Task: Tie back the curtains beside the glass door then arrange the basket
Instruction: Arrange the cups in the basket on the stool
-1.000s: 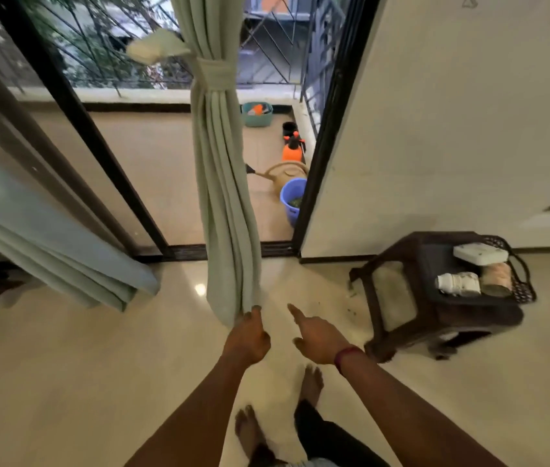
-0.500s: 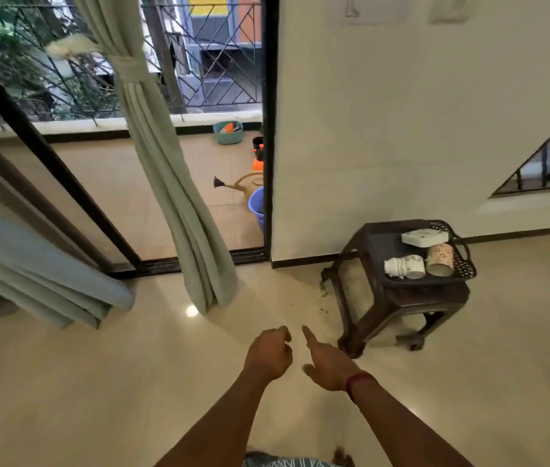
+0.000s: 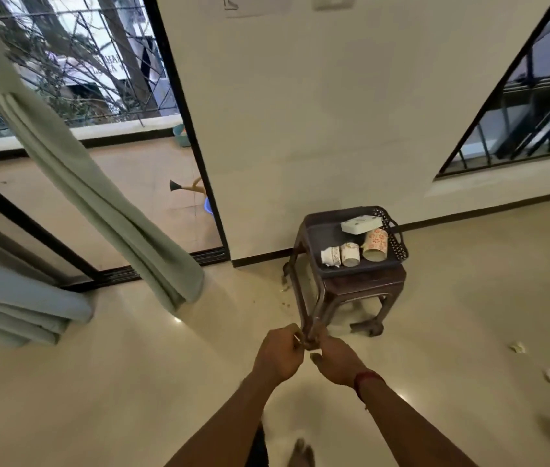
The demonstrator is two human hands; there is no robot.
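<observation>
Two green curtains hang by the glass door: the tied curtain (image 3: 98, 203) slants from upper left down to the floor (image 3: 132, 382) near the door track, and a second curtain (image 3: 14, 308) bunches low at the left edge. Glossy cream floor meets a plain wall (image 3: 317, 112). Beside the wall a dark stool (image 3: 351, 288) carries the basket (image 3: 351, 267), its long axis running left-right, holding a white box (image 3: 361, 225) at the back edge and three cups (image 3: 354, 252) lying on their sides, mouths toward the camera. Both hands, left hand (image 3: 278, 357) and right hand (image 3: 337, 364), hover with fingers curled together, gripping nothing, before the stool's near leg.
</observation>
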